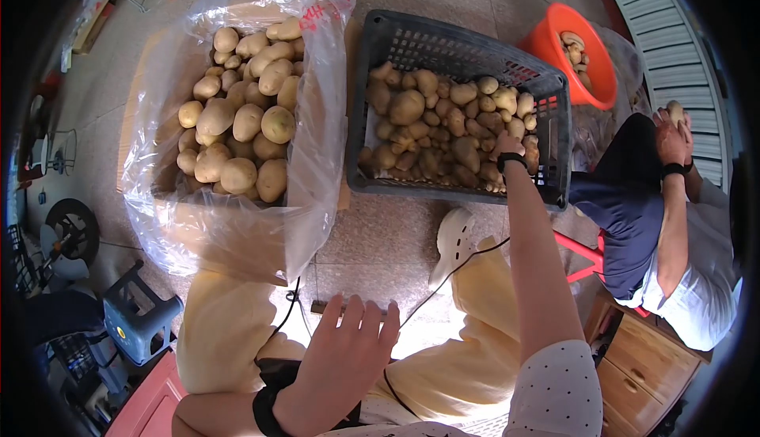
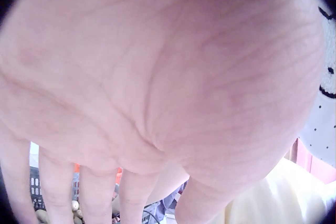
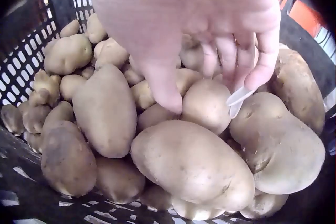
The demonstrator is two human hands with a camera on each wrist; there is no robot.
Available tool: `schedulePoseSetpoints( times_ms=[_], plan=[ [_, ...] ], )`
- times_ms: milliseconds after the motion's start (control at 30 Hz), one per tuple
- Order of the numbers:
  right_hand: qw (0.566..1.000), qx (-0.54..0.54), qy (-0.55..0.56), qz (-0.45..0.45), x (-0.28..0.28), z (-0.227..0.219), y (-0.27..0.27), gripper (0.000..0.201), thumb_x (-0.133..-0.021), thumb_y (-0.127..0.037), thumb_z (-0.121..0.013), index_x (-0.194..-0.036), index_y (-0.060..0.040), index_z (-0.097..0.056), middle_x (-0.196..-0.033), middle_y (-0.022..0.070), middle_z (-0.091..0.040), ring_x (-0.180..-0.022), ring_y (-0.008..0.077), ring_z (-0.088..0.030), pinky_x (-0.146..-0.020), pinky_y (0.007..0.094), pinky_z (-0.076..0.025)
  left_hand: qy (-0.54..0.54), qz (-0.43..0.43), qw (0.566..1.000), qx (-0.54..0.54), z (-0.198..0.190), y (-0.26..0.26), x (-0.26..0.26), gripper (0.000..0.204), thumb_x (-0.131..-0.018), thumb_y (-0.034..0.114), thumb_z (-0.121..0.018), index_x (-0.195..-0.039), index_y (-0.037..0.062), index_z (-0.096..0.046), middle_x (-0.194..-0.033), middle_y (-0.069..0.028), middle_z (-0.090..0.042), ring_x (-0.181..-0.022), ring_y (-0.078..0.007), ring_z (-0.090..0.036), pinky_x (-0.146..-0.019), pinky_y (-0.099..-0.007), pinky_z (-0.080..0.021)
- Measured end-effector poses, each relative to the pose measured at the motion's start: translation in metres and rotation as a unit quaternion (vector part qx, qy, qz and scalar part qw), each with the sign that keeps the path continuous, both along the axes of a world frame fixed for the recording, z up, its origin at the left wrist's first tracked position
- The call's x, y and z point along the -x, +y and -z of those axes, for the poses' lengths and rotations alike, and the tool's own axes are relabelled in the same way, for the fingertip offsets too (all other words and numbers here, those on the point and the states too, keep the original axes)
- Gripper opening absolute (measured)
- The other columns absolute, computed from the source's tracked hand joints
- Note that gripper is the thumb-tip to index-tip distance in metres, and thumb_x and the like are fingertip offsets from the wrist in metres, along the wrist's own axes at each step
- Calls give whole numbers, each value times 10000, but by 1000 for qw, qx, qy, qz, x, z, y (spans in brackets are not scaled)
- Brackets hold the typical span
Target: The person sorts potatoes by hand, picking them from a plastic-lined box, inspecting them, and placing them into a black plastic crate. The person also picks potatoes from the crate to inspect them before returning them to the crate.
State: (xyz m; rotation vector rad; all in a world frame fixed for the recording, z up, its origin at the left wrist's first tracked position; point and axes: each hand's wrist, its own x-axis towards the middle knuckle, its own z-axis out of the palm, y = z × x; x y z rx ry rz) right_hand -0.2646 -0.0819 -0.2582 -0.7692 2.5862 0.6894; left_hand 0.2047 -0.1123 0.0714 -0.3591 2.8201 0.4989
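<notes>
My right hand [image 1: 509, 146] reaches into a black plastic crate [image 1: 467, 37] heaped with potatoes of mixed sizes. In the right wrist view its thumb and index finger pinch a roundish potato [image 3: 206, 106] that sits among the others. A big oval potato [image 3: 191, 162] lies just in front of that one. Over my lap, my left hand [image 1: 336, 370] is held with its fingers spread and slightly bent, holding nothing. Its bare palm [image 2: 131, 77] fills most of the left wrist view.
Left of the crate stands a cardboard box lined with clear plastic [image 1: 313, 152], full of larger potatoes [image 1: 247, 123]. An orange bucket [image 1: 606, 89] with some potatoes is behind the crate's right end. Another person [image 1: 673, 223] sits at right, holding a potato. A blue stool [image 1: 138, 314] stands at left.
</notes>
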Motion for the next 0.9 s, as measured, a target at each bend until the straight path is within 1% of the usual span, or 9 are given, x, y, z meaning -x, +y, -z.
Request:
schedulePoseSetpoints(
  times_ms=[200, 267, 333, 400, 467, 500, 533, 667, 900],
  plan=[
    [998, 33, -35, 36, 12, -28, 0, 571, -685, -350, -793, -1139, -96, -557, -1159, 153, -627, -1124, 293, -592, -898, 395, -507, 11, -6, 1000, 8, -1, -1, 1, 388, -810, 234, -660, -1138, 41, -588, -963, -84, -594, -984, -245, -560, -932, -408, -425],
    [997, 68, -34, -5, 2, -57, 3, 604, -670, -396, -797, -1145, -100, -571, -1147, 159, -636, -1102, 300, -602, -899, 399, -498, 23, -13, 1000, 1, -1, -2, 2, 378, -813, 232, -654, -1134, 42, -590, -955, -83, -590, -975, -244, -558, -923, -400, -430],
    [990, 122, -48, 51, -12, -92, 0, 679, -650, -437, -804, -1177, -79, -569, -1153, 171, -632, -1109, 307, -594, -904, 403, -493, 34, -17, 999, -9, 1, -3, 1, 367, -817, 230, -649, -1129, 44, -592, -946, -82, -585, -966, -244, -557, -913, -393, -434],
    [985, 169, -27, 40, 5, -98, 7, 675, -644, -471, -802, -1128, -46, -600, -1063, 161, -664, -1000, 297, -646, -868, 394, -509, 37, -15, 999, -17, 2, -8, 1, 345, -824, 229, -640, -1114, 49, -591, -946, -80, -576, -961, -238, -553, -898, -381, -436],
    [936, 310, -155, 57, 13, -120, 13, 564, -685, -469, -791, -1018, -38, -647, -906, 104, -687, -828, 231, -687, -777, 343, -540, 77, -19, 997, 2, 4, -18, 6, 320, -836, 227, -626, -1101, 51, -585, -974, -85, -581, -974, -234, -552, -890, -384, -436],
    [862, 356, -327, 153, 4, -143, 13, 427, -768, -416, -751, -944, -36, -672, -830, 53, -685, -729, 153, -682, -719, 280, -547, 106, -27, 993, 33, 5, -22, 10, 310, -840, 222, -623, -1094, 49, -582, -988, -90, -584, -977, -237, -553, -891, -386, -434],
    [825, 361, -342, 267, -26, -182, 11, 376, -824, -360, -716, -988, -28, -652, -911, 60, -681, -799, 130, -680, -725, 250, -545, 136, -35, 988, 65, 4, -27, 14, 300, -844, 218, -620, -1088, 47, -579, -1002, -94, -587, -980, -241, -554, -892, -387, -432],
    [695, 413, -503, 305, -111, -263, 41, 544, -821, -472, -703, -1095, -11, -616, -966, 106, -678, -845, 160, -680, -737, 258, -563, 245, -52, 965, 76, -7, -42, 21, 293, -845, 217, -628, -1078, 48, -579, -1037, -99, -592, -996, -255, -550, -900, -405, -426],
    [593, 394, -648, 272, -234, -324, 62, 544, -895, -465, -609, -1184, -6, -569, -1101, 119, -659, -1001, 178, -650, -866, 271, -528, 349, -46, 934, -66, -11, -52, 20, 530, -792, 323, -711, -1217, 59, -539, -1175, -142, -561, -1142, -324, -499, -973, -426, -393]
  ],
)
